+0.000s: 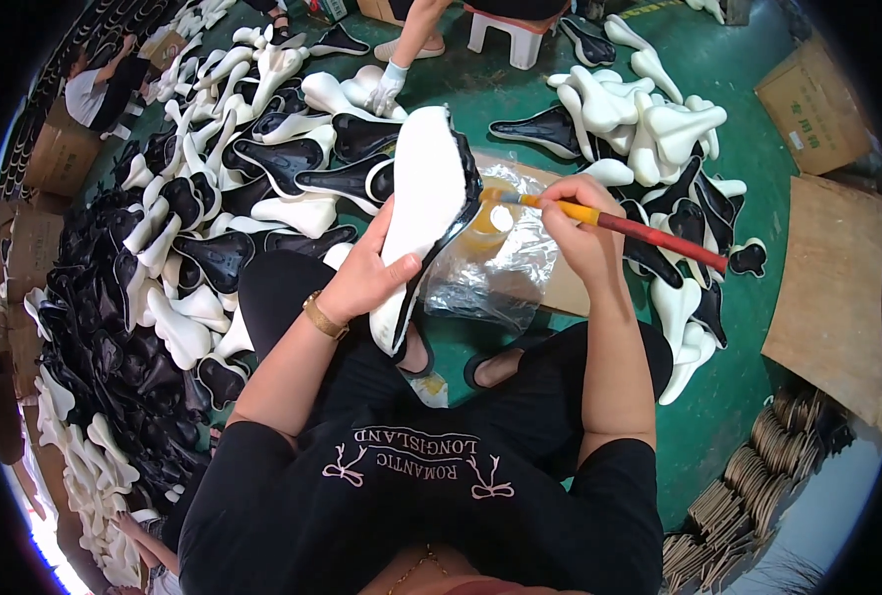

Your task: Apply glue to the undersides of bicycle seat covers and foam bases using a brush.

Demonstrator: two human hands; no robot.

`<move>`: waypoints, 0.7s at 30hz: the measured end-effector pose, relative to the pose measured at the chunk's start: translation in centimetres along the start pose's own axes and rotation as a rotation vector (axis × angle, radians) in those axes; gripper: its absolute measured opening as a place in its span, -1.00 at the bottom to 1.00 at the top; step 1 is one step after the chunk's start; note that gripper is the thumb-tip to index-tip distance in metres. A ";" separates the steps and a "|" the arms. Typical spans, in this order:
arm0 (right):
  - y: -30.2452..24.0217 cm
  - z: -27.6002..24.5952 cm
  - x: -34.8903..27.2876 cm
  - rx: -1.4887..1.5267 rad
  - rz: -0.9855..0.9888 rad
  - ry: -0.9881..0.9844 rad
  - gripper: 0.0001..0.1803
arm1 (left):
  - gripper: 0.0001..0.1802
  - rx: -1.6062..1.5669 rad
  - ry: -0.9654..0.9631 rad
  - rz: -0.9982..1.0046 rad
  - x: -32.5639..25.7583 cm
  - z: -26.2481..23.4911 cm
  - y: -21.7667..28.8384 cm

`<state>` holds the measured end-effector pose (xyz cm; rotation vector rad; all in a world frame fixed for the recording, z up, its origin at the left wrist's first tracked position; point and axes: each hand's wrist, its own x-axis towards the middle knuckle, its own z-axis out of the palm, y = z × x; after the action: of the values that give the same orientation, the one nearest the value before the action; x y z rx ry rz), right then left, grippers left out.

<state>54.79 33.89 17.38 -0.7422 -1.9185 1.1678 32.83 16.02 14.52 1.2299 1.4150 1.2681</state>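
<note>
My left hand (366, 273) grips a bicycle saddle (425, 183) and holds it tilted up on its side. The saddle has a white foam pad and a black shell, and its dark edge faces right. My right hand (585, 233) is closed round a paintbrush (659, 239) with a yellow and red handle. Its bristles are at the black edge of the saddle; whether they touch it is hard to tell. Just below the brush tip is a tub of yellowish liquid (488, 226), partly hidden by the saddle. Clear plastic (485, 293) lies around the tub, over cardboard (567, 283).
White and black saddle parts (282, 164) lie heaped on the green floor at left, with another pile (649, 114) at right. A co-worker's gloved hand (389, 87) reaches in ahead, near a white stool (516, 35). Cardboard boxes (816, 104) and stacked brown pieces (758, 476) stand at right.
</note>
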 end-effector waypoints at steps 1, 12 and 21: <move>0.7 -0.1 0.2 -0.083 -0.047 0.070 -0.93 | 0.02 -0.012 0.031 -0.001 0.1 0.2 0.0; 3.9 0.9 0.4 -0.112 0.005 -0.021 -0.94 | -0.26 -0.140 0.139 0.005 2.7 1.1 -0.2; 0.7 0.2 -0.6 0.207 0.143 0.053 -0.94 | -0.19 -0.058 0.115 0.014 3.6 2.2 0.3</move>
<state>54.99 33.62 16.48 -0.7985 -1.6921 1.3967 34.49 19.88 14.58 1.1456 1.4429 1.3987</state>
